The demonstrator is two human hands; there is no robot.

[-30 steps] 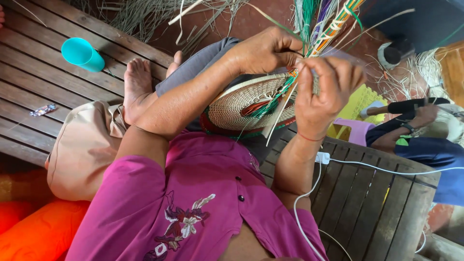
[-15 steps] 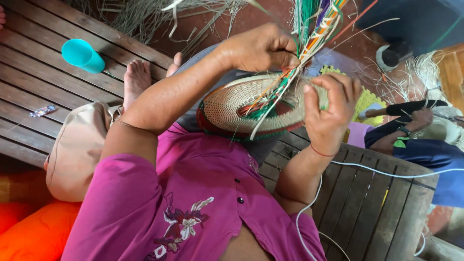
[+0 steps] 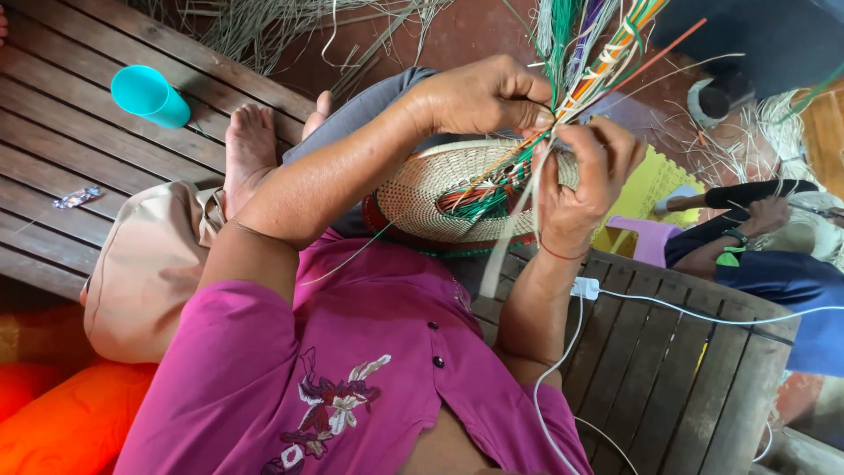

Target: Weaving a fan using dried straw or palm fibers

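Hands have closed in since half a second ago: left hand [image 3: 479, 92] and right hand [image 3: 585, 176] pinch coloured strands [image 3: 587, 53] above the woven basket [image 3: 440, 198]; fingertip contact is obscured.

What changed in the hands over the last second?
The right hand, spread open half a second ago, has closed its fingers on the coloured strands beside the left hand, which still pinches them above the woven basket. The teal cup and white cable stayed put.

A teal cup [image 3: 149, 95] lies on the slatted bench [image 3: 53, 132], near a tan bag [image 3: 145, 273].
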